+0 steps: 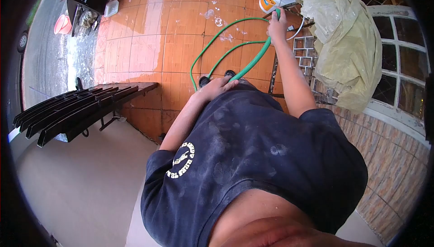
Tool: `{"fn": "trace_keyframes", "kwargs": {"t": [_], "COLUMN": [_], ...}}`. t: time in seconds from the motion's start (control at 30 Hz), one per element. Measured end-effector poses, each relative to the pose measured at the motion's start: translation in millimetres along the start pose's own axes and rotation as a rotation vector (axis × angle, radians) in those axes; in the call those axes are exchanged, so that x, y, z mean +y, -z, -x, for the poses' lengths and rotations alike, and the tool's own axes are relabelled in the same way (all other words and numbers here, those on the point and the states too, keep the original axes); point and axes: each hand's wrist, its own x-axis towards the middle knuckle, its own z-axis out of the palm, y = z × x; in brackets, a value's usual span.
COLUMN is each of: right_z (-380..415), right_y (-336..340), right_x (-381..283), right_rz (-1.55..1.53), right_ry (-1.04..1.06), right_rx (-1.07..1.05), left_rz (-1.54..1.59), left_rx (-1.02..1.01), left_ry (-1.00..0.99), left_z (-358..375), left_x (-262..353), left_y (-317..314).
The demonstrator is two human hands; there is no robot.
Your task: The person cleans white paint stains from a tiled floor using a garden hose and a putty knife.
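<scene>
My right hand, stretched forward, is closed around a green hose close to its end. That end points at a white bucket with an orange label, which stands tilted in my view just beyond the hand. Something pinkish shows inside the bucket. Down by my waist, my left hand has its fingers over a lower stretch of the same hose, which passes out of sight under them. Loops of thinner-looking hose trail over the orange tiles left of my arm.
Wet orange floor tiles spread ahead. On the left is a black metal slatted gate; a pink bucket stands outside on the pavement. To the right, a yellowish plastic sheet hangs beside a white-framed window.
</scene>
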Motion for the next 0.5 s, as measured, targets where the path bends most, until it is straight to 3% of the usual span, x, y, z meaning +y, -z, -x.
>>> {"fn": "trace_keyframes", "kwargs": {"t": [0.3, 0.37, 0.5], "right_z": [5, 14, 19], "right_y": [-2, 2, -3], "right_x": [-6, -21, -25], "right_rz": [0.052, 0.075, -0.015], "right_ry": [0.015, -0.124, -0.167], "right_rx": [0.021, -0.075, -0.129], "left_rz": [-0.016, 0.003, -0.015], "left_rx": [-0.039, -0.057, -0.041], "left_ry": [0.056, 0.056, 0.052], "left_z": [3, 4, 8], "left_x": [3, 3, 8], "left_y": [1, 1, 2]}}
